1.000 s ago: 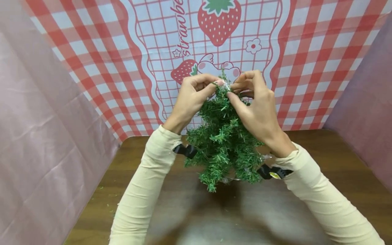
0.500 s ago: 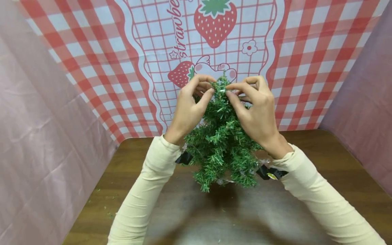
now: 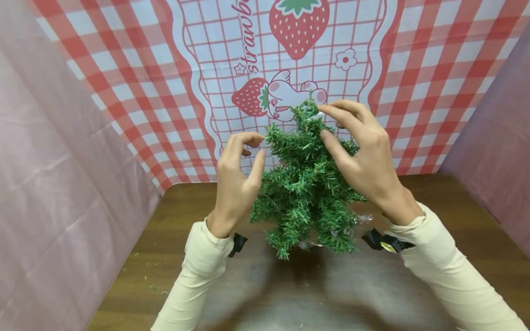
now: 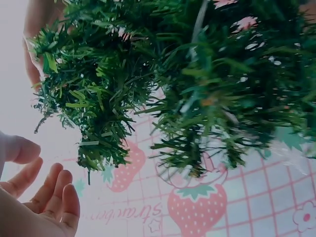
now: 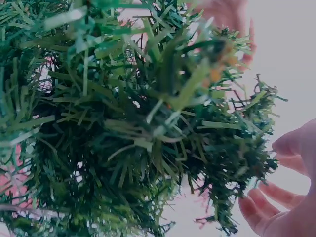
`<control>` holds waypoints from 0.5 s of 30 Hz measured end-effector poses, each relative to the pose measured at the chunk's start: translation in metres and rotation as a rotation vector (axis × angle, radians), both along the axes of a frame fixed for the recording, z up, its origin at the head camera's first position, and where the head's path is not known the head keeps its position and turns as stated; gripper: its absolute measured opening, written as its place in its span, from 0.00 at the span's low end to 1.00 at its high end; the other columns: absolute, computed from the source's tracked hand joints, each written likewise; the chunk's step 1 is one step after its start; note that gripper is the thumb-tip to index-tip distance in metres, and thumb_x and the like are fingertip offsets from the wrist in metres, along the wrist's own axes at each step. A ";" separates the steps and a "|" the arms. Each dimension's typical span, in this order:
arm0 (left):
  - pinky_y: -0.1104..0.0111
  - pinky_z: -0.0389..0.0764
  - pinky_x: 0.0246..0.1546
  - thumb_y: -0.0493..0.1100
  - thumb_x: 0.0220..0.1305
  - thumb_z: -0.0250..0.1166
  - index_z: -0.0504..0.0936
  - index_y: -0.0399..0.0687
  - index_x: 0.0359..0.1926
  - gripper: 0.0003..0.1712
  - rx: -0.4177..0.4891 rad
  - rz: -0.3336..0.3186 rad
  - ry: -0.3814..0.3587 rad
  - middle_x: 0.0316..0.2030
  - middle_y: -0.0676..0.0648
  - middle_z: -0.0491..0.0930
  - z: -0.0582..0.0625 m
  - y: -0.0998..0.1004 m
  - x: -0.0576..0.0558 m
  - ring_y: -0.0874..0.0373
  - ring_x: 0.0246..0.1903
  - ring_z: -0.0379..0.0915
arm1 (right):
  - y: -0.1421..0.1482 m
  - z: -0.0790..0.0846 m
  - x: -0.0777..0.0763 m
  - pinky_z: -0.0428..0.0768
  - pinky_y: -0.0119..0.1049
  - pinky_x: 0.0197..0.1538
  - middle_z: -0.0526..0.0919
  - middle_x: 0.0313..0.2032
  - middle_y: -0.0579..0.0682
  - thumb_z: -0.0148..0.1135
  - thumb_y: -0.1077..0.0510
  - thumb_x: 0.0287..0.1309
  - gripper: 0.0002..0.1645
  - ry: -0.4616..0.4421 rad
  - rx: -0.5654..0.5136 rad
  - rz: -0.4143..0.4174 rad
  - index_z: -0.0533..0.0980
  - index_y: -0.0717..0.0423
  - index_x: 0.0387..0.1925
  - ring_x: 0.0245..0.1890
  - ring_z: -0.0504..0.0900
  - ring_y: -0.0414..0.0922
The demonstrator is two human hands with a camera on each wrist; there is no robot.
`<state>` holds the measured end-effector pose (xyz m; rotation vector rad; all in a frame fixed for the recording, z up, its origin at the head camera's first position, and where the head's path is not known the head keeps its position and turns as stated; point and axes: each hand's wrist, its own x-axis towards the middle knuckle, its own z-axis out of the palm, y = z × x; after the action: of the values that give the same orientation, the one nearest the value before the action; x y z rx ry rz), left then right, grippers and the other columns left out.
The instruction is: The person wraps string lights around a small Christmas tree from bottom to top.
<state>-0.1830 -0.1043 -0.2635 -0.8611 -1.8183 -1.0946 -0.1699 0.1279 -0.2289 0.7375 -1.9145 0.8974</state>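
A small artificial Christmas tree point(image 3: 304, 184) stands upright on the table, its green tinsel branches filling much of both wrist views. My left hand point(image 3: 237, 181) is held beside the upper left branches, thumb and fingers apart with nothing between them. Up at the treetop, my right hand point(image 3: 367, 156) has its fingertips close against the tip. A shiny clear piece point(image 3: 316, 116) sits among the needles there, near the right index finger. Thumb and fingers of that hand stand apart; whether they touch the piece cannot be told. In the right wrist view the right hand point(image 5: 286, 197) borders the tip.
Clear decorations on a thin wire show low on the tree, one at the right point(image 3: 363, 219) and one at the front point(image 3: 304, 245). Green scraps lie on the brown table point(image 3: 132, 276). A checked strawberry cloth point(image 3: 422, 92) hangs behind, pink cloth point(image 3: 74, 184) at the side.
My left hand has let go of the treetop and moved down and left. The right hand's fingers have spread a little and shifted right. The clear piece remains near the top.
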 end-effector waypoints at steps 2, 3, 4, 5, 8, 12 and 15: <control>0.60 0.75 0.47 0.35 0.69 0.58 0.78 0.36 0.51 0.12 -0.008 0.008 -0.005 0.47 0.41 0.78 -0.006 -0.002 0.005 0.53 0.48 0.73 | 0.005 0.000 0.006 0.73 0.42 0.56 0.77 0.58 0.56 0.61 0.69 0.62 0.24 0.024 0.015 -0.006 0.79 0.55 0.60 0.56 0.76 0.50; 0.59 0.75 0.47 0.35 0.69 0.58 0.78 0.37 0.51 0.12 -0.015 0.013 -0.007 0.47 0.41 0.78 -0.009 -0.004 0.008 0.53 0.49 0.73 | 0.008 -0.001 0.009 0.73 0.42 0.57 0.78 0.59 0.57 0.60 0.69 0.63 0.24 0.035 0.021 -0.013 0.79 0.56 0.60 0.57 0.76 0.50; 0.59 0.75 0.47 0.35 0.69 0.58 0.79 0.37 0.51 0.12 -0.020 0.021 -0.011 0.47 0.42 0.78 -0.012 -0.005 0.011 0.53 0.49 0.73 | 0.012 -0.002 0.013 0.73 0.43 0.58 0.78 0.59 0.58 0.59 0.70 0.63 0.24 0.044 0.027 -0.020 0.78 0.56 0.60 0.58 0.75 0.50; 0.59 0.75 0.48 0.35 0.69 0.58 0.79 0.38 0.51 0.12 -0.024 0.029 -0.013 0.47 0.42 0.78 -0.016 -0.007 0.013 0.53 0.49 0.73 | 0.015 -0.004 0.017 0.72 0.43 0.59 0.78 0.58 0.58 0.59 0.70 0.62 0.24 0.049 0.025 -0.030 0.79 0.57 0.60 0.59 0.75 0.51; 0.58 0.76 0.50 0.34 0.68 0.59 0.79 0.39 0.50 0.11 -0.031 0.048 -0.023 0.48 0.42 0.78 -0.028 -0.014 0.020 0.52 0.51 0.73 | 0.027 -0.011 0.027 0.70 0.39 0.59 0.78 0.58 0.59 0.59 0.67 0.63 0.22 0.049 0.019 -0.070 0.79 0.57 0.59 0.58 0.75 0.53; 0.58 0.74 0.54 0.35 0.68 0.59 0.80 0.39 0.50 0.12 -0.067 0.085 -0.064 0.50 0.42 0.77 -0.047 -0.025 0.028 0.49 0.52 0.72 | 0.049 -0.028 0.033 0.68 0.33 0.57 0.80 0.56 0.61 0.56 0.59 0.65 0.21 0.074 0.020 -0.138 0.80 0.59 0.57 0.54 0.75 0.59; 0.58 0.73 0.55 0.36 0.69 0.59 0.80 0.41 0.51 0.12 -0.120 0.116 -0.114 0.51 0.42 0.76 -0.063 -0.036 0.034 0.49 0.54 0.70 | 0.070 -0.046 0.034 0.66 0.32 0.57 0.80 0.53 0.63 0.54 0.54 0.66 0.22 0.088 0.032 -0.187 0.81 0.60 0.55 0.52 0.74 0.63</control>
<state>-0.1494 -0.1406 -0.3264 -0.7654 -2.0196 -0.9861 -0.1361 0.1982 -0.2751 0.5953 -1.8879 0.7090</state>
